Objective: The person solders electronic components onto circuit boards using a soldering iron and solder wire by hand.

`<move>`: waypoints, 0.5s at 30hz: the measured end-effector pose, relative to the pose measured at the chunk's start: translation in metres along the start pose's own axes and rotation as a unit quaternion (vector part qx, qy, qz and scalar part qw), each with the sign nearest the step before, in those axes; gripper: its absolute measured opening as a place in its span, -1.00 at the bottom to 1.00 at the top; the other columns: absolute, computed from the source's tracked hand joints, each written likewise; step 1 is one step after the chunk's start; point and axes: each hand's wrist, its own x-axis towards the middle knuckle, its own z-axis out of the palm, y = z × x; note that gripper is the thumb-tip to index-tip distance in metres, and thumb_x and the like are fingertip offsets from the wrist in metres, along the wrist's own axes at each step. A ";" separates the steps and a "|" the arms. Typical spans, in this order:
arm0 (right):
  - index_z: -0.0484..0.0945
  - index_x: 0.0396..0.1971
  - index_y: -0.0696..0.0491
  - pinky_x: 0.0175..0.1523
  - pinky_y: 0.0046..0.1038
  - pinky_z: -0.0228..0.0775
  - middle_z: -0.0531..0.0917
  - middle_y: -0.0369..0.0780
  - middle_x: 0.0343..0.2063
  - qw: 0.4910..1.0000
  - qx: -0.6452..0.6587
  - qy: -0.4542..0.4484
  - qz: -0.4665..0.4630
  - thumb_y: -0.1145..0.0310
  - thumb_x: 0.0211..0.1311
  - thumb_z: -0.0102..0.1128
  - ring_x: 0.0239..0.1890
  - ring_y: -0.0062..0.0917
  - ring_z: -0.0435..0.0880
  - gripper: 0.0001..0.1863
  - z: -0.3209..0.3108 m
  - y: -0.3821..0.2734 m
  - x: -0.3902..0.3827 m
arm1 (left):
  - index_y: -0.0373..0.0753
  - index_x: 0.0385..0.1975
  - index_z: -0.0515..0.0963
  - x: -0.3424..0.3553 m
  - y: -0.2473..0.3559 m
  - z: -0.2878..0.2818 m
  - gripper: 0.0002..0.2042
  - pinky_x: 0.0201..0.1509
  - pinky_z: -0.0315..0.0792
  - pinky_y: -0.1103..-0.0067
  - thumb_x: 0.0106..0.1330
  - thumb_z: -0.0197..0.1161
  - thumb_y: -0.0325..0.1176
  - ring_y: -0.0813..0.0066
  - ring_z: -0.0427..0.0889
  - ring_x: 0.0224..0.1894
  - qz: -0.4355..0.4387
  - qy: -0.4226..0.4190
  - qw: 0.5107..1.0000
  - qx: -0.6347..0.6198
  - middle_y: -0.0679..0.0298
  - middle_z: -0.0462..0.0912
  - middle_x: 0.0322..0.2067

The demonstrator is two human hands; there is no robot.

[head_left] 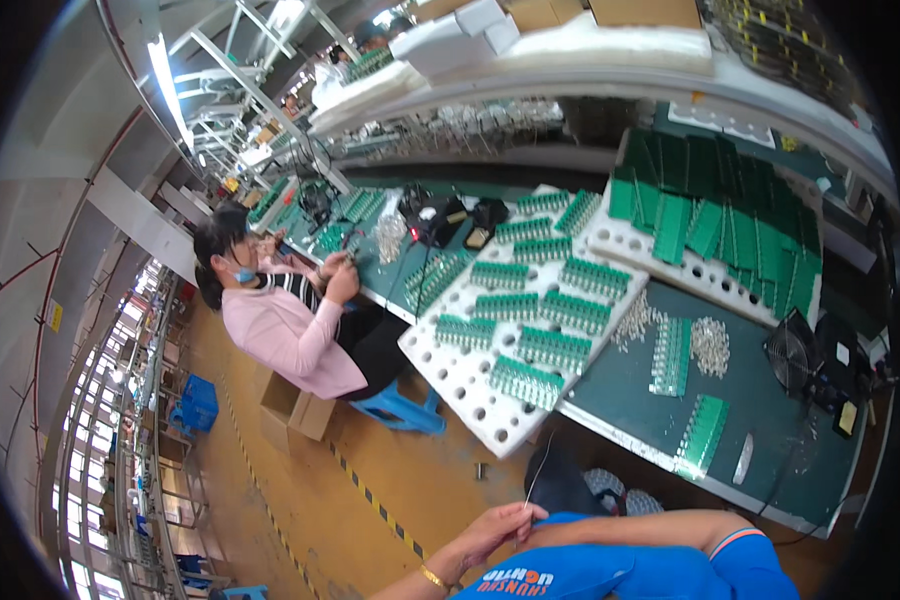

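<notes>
Near the bottom centre, my left hand (495, 530) pinches a thin pale wire (537, 470) that runs upward toward the bench edge. My right forearm (650, 530) crosses leftward over my blue shirt; the fingers of that hand are hidden around my left hand. Above my hands, a white foam tray (430, 370) with holes carries several green circuit boards (540, 350) fitted with small parts and overhangs the bench. To its right lie a populated board (670, 355), another green board (703, 435), loose pale components (710, 348) and a small whitish strip (743, 460) on the dark green bench top (615, 410).
A stack of bare boards (705, 210) rests on foam at the back right. A black fan (792, 355) stands at the right. A masked co-worker (300, 330) on a blue stool (400, 410) works at left, beside a cardboard box (310, 415). A shelf (510, 70) overhangs the bench.
</notes>
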 end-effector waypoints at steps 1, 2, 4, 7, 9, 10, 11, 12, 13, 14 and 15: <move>0.42 0.24 -0.01 0.21 -0.35 0.33 0.52 -0.12 0.18 0.998 -0.038 0.004 -0.056 -0.02 0.34 0.06 0.14 -0.41 0.54 -0.43 0.002 0.001 0.005 | -0.32 0.01 0.51 -0.001 -0.002 -0.004 -0.63 -0.14 0.31 0.71 0.52 0.02 -0.11 0.69 0.39 -0.31 0.004 -0.020 0.999 0.034 0.45 0.42 -0.44; 0.42 0.24 -0.01 0.21 -0.35 0.33 0.52 -0.12 0.18 0.998 -0.028 0.005 -0.063 -0.02 0.34 0.06 0.14 -0.41 0.54 -0.43 0.002 -0.005 0.004 | -0.31 -0.10 0.56 -0.003 -0.003 -0.012 -0.63 -0.20 0.29 0.73 0.53 0.00 -0.09 0.71 0.37 -0.34 0.022 -0.009 0.998 0.062 0.44 0.46 -0.44; 0.36 0.27 0.02 0.15 -0.39 0.38 0.59 -0.17 0.02 0.978 0.019 0.194 -0.075 0.08 0.32 0.14 0.05 -0.46 0.56 -0.42 0.008 -0.017 -0.022 | -0.27 -0.11 0.57 -0.007 -0.003 -0.012 -0.63 -0.24 0.29 0.72 0.53 -0.01 -0.07 0.72 0.35 -0.37 0.041 0.003 0.989 0.144 0.46 0.46 -0.46; 0.28 0.32 0.05 0.16 -0.46 0.36 0.59 -0.24 -0.08 0.918 0.313 0.197 -0.144 0.15 0.29 0.21 -0.01 -0.50 0.56 -0.36 0.011 -0.014 -0.045 | -0.22 -0.13 0.58 -0.007 -0.012 -0.022 -0.61 -0.28 0.30 0.70 0.54 -0.03 -0.02 0.71 0.35 -0.39 0.059 -0.006 0.958 0.281 0.47 0.48 -0.45; 0.22 0.34 0.06 0.13 -0.51 0.35 0.56 -0.30 -0.12 0.874 0.391 0.225 -0.179 0.22 0.31 0.21 -0.06 -0.56 0.55 -0.35 0.020 -0.005 -0.047 | -0.22 -0.12 0.61 -0.006 -0.020 -0.019 -0.60 -0.26 0.32 0.70 0.55 -0.06 -0.04 0.73 0.33 -0.39 0.040 -0.044 0.937 0.344 0.47 0.51 -0.41; 0.28 0.28 0.11 0.12 -0.51 0.36 0.54 -0.28 -0.15 0.837 0.467 0.197 -0.207 0.29 0.34 0.16 -0.08 -0.56 0.55 -0.45 0.023 0.001 -0.043 | -0.22 -0.05 0.61 -0.001 -0.026 -0.025 -0.60 -0.17 0.38 0.67 0.55 -0.06 -0.03 0.71 0.41 -0.31 -0.084 -0.052 0.929 0.357 0.45 0.57 -0.34; 0.33 0.22 0.16 0.11 -0.50 0.36 0.53 -0.25 -0.18 0.791 0.538 0.169 -0.238 0.36 0.38 0.11 -0.10 -0.55 0.55 -0.54 0.026 0.009 -0.038 | -0.22 -0.05 0.61 0.004 -0.036 -0.027 -0.60 -0.17 0.38 0.67 0.55 -0.06 -0.03 0.71 0.41 -0.31 -0.087 -0.056 0.925 0.365 0.45 0.57 -0.34; 0.47 0.06 0.21 -0.01 -0.51 0.35 0.52 -0.27 -0.31 0.767 0.568 0.222 -0.201 0.32 0.42 0.08 -0.21 -0.57 0.52 -0.66 0.032 0.013 -0.030 | -0.20 -0.07 0.61 0.004 -0.047 -0.030 -0.60 -0.16 0.38 0.66 0.55 -0.06 -0.03 0.72 0.41 -0.31 -0.090 -0.059 0.940 0.323 0.46 0.57 -0.34; 0.47 0.06 0.21 -0.01 -0.51 0.35 0.52 -0.27 -0.31 0.759 0.571 0.228 -0.213 0.32 0.42 0.08 -0.21 -0.57 0.52 -0.66 0.038 0.028 -0.022 | -0.19 -0.09 0.61 0.006 -0.057 -0.036 -0.61 -0.14 0.38 0.66 0.55 -0.06 -0.03 0.73 0.42 -0.30 -0.095 -0.061 0.953 0.281 0.47 0.57 -0.33; 0.53 -0.04 0.19 -0.07 -0.55 0.33 0.54 -0.29 -0.35 0.741 0.586 0.217 -0.247 0.26 0.44 0.07 -0.26 -0.60 0.49 -0.69 0.045 0.047 -0.016 | -0.19 -0.09 0.61 0.007 -0.068 -0.049 -0.61 -0.14 0.38 0.66 0.55 -0.06 -0.03 0.73 0.42 -0.30 -0.106 -0.064 0.949 0.289 0.47 0.57 -0.33; 0.59 -0.15 0.18 -0.12 -0.59 0.31 0.56 -0.31 -0.39 0.720 0.600 0.205 -0.281 0.20 0.46 0.06 -0.32 -0.63 0.46 -0.68 0.050 0.060 -0.010 | -0.19 -0.07 0.61 0.006 -0.080 -0.062 -0.62 -0.11 0.39 0.66 0.56 -0.06 -0.04 0.71 0.43 -0.30 -0.133 -0.059 0.945 0.292 0.47 0.57 -0.33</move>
